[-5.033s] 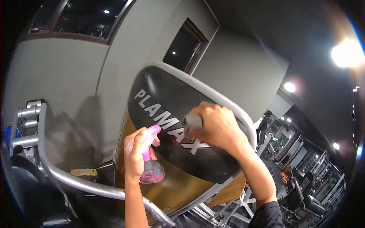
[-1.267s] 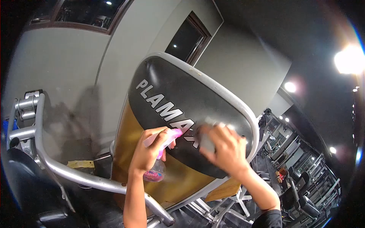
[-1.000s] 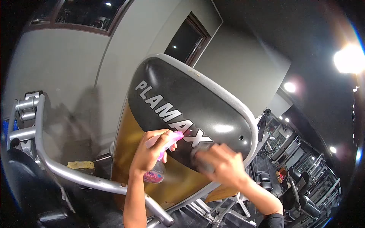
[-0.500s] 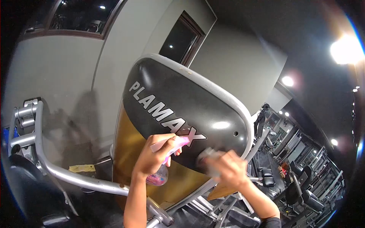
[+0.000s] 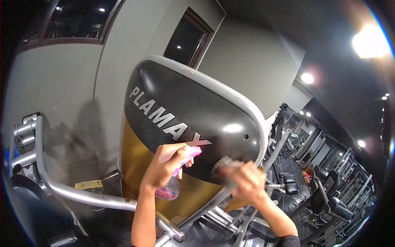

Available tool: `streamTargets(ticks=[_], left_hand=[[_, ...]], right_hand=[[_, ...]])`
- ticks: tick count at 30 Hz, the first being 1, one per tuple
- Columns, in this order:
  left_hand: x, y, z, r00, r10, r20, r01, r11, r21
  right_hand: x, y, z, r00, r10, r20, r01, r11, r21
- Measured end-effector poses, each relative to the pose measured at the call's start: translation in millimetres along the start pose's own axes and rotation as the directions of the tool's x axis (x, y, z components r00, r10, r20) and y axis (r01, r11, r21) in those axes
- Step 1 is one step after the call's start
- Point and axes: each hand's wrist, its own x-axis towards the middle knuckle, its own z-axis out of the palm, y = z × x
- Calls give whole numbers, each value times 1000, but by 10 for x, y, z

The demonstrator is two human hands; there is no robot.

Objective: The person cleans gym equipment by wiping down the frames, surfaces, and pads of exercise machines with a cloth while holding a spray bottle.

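Note:
My left hand (image 5: 166, 164) is wrapped round the neck of a spray bottle (image 5: 168, 191) with a pink trigger head and clear body. The bottle is in front of a large machine panel (image 5: 197, 103), black above and gold below, with "PLAMAX" lettering. In my right hand (image 5: 247, 181) is a bunched greyish cloth (image 5: 227, 168), blurred by motion. The cloth lies at the lower right of the black part, seemingly against its surface. Fingers of the right hand are closed over the cloth and partly smeared.
A silver tube frame (image 5: 88, 197) curves past the panel's lower left. A yellow label (image 5: 88, 184) is behind it. Gym machines with black pads (image 5: 291, 185) stand at the right. Behind the panel are a grey wall (image 5: 131, 37) and a dark window (image 5: 189, 39).
The view has shifted slightly, so the panel sits further left. Both hands keep their holds; the right hand with the cloth remains near the panel's lower right, still blurred.

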Motion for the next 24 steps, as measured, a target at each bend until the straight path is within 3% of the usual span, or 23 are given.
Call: streamTargets(ticks=[3, 5, 7, 9, 12, 13, 15, 16, 17, 19, 24], left_hand=[[19, -33, 32, 1000, 5, -5, -5, 1000, -1], [37, -62, 53, 1000, 26, -3, -26, 1000, -1], [42, -90, 65, 998, 55, 10, -55, 998, -3], [43, -94, 85, 999, 40, 26, -40, 999, 2], [35, -81, 123, 999, 17, 46, -18, 1000, 17], [37, -75, 138, 998, 7, 57, -9, 1000, 24], [38, -52, 160, 998, 4, 57, -6, 999, 41], [39, -53, 178, 999, 1, 54, -4, 999, 50], [42, -74, 191, 998, -5, 61, 2, 999, 49], [59, -126, 210, 998, 67, 12, -66, 997, -32], [57, -52, 299, 999, 31, 9, -31, 999, -16]], right_hand=[[340, 234, -324, 926, 350, -140, -350, 936, 28], [362, 303, -334, 870, 464, -170, -456, 886, 83], [181, 278, -248, 914, 362, -182, -350, 932, 98], [-33, 106, -148, 965, 245, -93, -228, 961, 159], [-474, -7, 1, 978, -83, 193, 68, 994, 84], [-503, 83, -27, 979, -78, 189, 63, 994, 85], [-431, 312, -58, 998, -40, -43, 41, 999, 7], [-304, 390, -131, 980, 84, -181, -76, 996, 48], [-211, 438, -274, 950, 241, -201, -228, 970, 85], [-174, 499, -331, 885, 398, -242, -388, 917, 91], [-717, 184, 10, 956, 260, -136, -244, 962, 124]])
